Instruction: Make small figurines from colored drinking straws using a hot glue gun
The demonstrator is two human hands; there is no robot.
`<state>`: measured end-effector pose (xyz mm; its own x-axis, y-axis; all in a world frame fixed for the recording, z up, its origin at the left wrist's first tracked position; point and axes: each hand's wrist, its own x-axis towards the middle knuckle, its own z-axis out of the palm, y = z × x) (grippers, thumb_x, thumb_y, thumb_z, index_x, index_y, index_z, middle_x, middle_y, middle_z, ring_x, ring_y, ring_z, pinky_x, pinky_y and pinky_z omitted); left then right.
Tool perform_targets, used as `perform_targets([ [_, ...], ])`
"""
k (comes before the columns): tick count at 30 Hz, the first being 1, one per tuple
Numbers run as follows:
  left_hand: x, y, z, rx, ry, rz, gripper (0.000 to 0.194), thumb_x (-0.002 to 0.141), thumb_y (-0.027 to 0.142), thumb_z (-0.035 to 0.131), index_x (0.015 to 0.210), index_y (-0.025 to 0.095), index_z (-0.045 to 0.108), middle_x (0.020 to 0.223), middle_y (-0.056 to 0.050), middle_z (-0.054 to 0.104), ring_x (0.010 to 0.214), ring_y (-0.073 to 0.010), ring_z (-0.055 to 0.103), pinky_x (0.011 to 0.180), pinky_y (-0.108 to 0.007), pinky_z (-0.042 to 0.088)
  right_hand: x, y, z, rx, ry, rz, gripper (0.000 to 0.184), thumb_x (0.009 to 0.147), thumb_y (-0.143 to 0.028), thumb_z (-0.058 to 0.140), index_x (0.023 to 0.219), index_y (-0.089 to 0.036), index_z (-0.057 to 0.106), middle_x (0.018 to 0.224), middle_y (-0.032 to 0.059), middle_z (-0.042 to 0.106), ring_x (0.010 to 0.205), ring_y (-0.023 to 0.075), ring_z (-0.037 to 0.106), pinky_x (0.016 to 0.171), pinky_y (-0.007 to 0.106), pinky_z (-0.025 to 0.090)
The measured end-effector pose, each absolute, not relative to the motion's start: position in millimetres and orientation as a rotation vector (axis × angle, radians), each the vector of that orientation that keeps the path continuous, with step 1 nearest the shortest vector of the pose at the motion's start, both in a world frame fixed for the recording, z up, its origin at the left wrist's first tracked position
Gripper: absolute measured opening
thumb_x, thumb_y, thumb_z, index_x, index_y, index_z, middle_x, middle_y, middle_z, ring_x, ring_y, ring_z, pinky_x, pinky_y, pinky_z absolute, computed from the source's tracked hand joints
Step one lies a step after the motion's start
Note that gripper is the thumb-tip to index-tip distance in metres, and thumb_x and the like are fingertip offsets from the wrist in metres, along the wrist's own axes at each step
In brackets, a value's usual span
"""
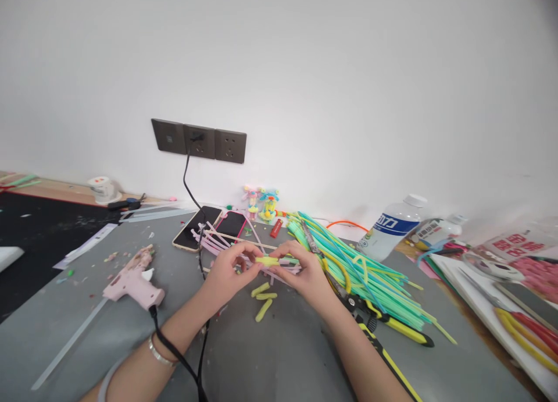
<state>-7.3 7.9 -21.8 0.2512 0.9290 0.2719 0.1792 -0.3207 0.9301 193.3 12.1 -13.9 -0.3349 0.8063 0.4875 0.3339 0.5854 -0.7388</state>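
Note:
Between my two hands is a short bunch of yellow pipe cleaner pieces. My left hand pinches its left end between thumb and fingers. At the right end, the thumb and fingers of my right hand are closed on the same bunch. Several loose yellow pipe cleaner pieces lie on the grey mat just below. Long pink pipe cleaners lie behind my hands, partly hidden by them. A large bundle of green and yellow pipe cleaners lies to the right of my right hand.
A pink glue gun with a black cord lies at left. Phones and two small figures are behind. Yellow-handled pliers, scissors and a water bottle occupy the right. More scissors lie at far right.

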Motion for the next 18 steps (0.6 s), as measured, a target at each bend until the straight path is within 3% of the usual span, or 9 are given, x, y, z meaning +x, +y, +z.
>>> perform_targets([
  [18, -7.3, 8.9, -22.9, 1.824, 1.055, 1.199, 0.012, 0.078, 0.025, 0.07, 0.088, 0.019, 0.071, 0.085, -0.004, 0.074, 0.073, -0.0157, 0.064, 0.059, -0.023, 0.047, 195.7, 13.0, -14.6, -0.884, -1.953, 0.595, 0.022, 0.091, -0.038, 0.068, 0.079, -0.022, 0.061, 0.077, 0.0009, 0.064, 0.076, 0.0195, 0.055, 0.074, 0.033, 0.038],
])
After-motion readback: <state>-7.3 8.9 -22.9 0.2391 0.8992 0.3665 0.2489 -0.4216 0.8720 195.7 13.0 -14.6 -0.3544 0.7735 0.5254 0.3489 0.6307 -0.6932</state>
